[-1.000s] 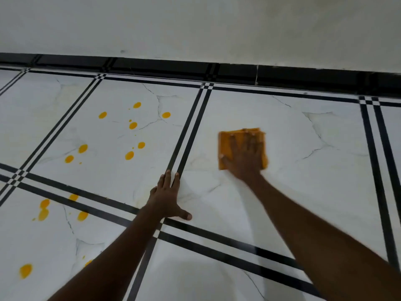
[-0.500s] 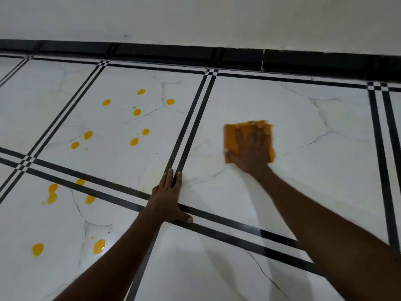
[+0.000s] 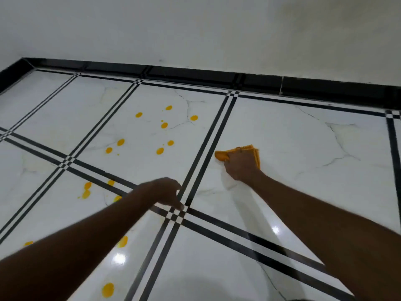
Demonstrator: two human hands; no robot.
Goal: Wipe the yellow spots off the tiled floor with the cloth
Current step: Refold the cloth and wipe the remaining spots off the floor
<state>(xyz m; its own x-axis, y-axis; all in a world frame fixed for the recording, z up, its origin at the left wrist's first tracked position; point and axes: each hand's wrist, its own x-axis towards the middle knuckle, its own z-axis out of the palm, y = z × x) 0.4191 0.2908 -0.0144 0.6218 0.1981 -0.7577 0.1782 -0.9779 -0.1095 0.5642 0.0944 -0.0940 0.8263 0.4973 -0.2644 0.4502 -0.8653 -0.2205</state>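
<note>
The right hand is gripping the orange cloth on a spot-free tile, the yellow spots lying leftward across the black stripes, nearer the loosely curled, empty left hand.

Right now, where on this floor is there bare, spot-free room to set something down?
The tile under the right hand and cloth looks spot-free from the cloth out to the black skirting. The near tile below the line crossing also looks bare. Crowded: the tile left of the double black lines, dotted with yellow spots, and the tiles around the left hand.
</note>
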